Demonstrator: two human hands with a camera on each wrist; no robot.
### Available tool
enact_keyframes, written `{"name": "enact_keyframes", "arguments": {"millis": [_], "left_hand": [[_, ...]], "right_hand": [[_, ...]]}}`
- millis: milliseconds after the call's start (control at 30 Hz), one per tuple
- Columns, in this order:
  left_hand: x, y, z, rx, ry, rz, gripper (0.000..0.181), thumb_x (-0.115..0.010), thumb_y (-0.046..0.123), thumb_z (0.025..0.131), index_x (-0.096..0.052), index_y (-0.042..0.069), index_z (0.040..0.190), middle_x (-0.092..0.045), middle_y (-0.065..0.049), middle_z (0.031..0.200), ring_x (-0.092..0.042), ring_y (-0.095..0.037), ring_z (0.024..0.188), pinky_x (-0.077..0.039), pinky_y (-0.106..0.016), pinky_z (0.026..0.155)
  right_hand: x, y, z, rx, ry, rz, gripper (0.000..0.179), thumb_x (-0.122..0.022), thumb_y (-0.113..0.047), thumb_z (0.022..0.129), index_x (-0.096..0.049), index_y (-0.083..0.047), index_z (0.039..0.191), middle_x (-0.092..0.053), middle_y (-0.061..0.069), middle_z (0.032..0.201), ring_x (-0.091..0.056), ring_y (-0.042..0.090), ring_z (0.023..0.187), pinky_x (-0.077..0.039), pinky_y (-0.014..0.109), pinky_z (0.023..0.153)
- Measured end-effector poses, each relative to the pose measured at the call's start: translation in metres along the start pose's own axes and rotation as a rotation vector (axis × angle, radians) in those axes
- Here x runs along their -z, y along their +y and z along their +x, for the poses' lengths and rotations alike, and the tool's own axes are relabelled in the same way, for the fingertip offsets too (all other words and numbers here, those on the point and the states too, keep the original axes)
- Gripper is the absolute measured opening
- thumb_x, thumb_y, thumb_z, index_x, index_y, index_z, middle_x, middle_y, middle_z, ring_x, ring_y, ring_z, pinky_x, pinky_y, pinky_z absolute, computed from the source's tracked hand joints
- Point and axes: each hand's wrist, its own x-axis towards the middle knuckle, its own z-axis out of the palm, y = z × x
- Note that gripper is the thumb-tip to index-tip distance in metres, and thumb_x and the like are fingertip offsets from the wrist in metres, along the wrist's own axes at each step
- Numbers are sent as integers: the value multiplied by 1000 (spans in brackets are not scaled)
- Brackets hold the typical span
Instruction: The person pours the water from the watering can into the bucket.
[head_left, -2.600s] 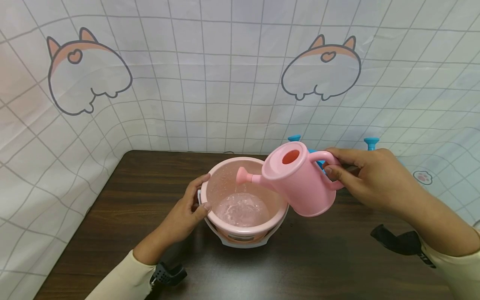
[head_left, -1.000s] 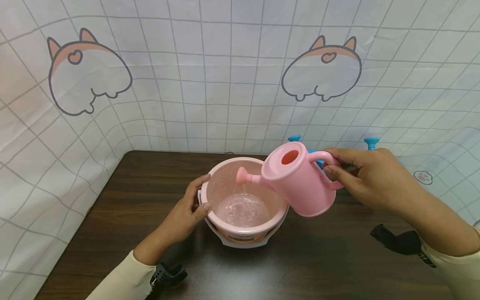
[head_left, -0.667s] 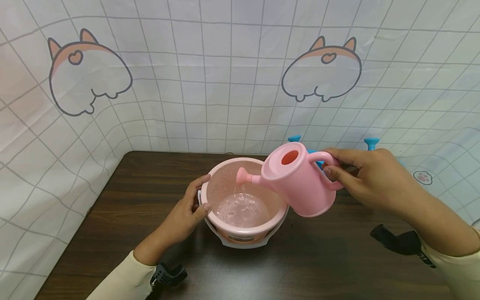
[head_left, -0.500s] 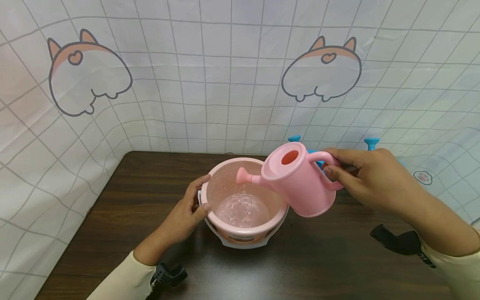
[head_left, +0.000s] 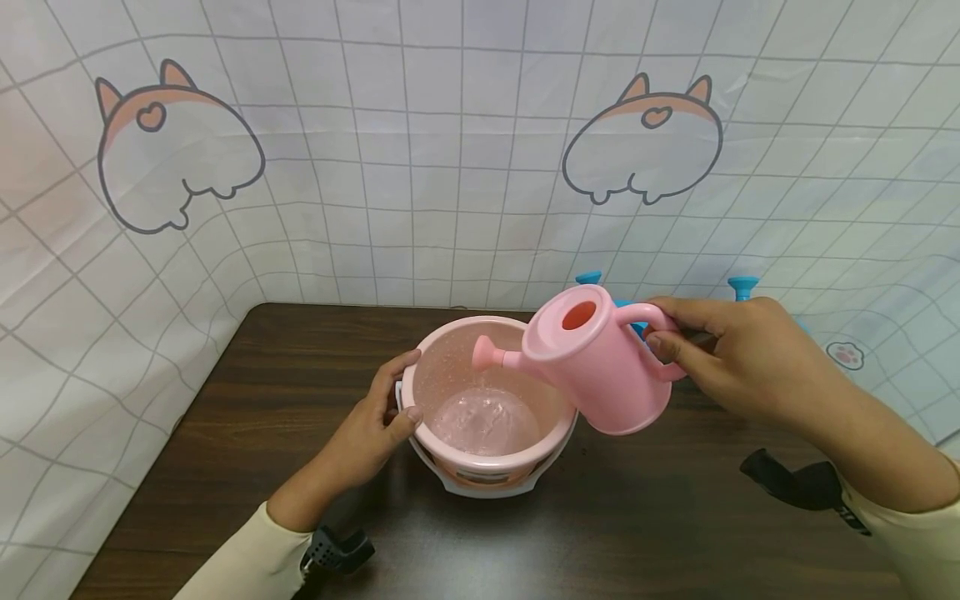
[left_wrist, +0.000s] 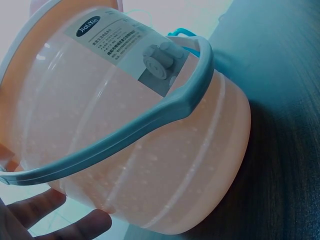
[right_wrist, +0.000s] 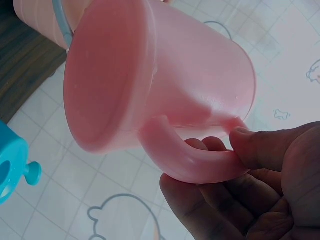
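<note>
A round pink bucket [head_left: 442, 447] with water [head_left: 487, 421] in its bottom stands on the dark wooden table. My left hand [head_left: 375, 421] holds its left rim, thumb and index fingertips at the edge. In the left wrist view the bucket's label [left_wrist: 120, 45] and grey-blue handle [left_wrist: 135, 131] cross its outer wall. My right hand [head_left: 738, 354] grips the handle of a pink watering can [head_left: 600, 367], tilted with its sprinkler head [head_left: 485, 353] over the bucket. Thin streams fall from the head and ripple the water. Fingers wrap under the can's handle [right_wrist: 195, 165] in the right wrist view.
Behind the watering can are blue things with flared heads [head_left: 742, 286], mostly hidden. In the right wrist view a blue object [right_wrist: 11, 160] lies at the left. A white gridded cloth [head_left: 435, 167] with cartoon prints hangs behind the dark table [head_left: 300, 375].
Both hands, the bucket and the watering can hold nearly still. Ripples on the water have shifted, and the falling streams look fainter now.
</note>
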Motion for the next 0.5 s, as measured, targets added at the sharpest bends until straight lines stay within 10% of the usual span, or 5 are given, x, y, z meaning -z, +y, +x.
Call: {"name": "enact_keyframes", "arguments": {"millis": [500], "left_hand": [[0,1,0,-4,-2,-16,67,-57,35,102,-24,24,160,-58,-19,131,-64,-26,109,-52,-37,89]], "right_hand": [[0,0,0,2,5,2,34,-78,-10,91,-75,-18,124,-64,-18,71,-48,1,56,-36,25,56]]}}
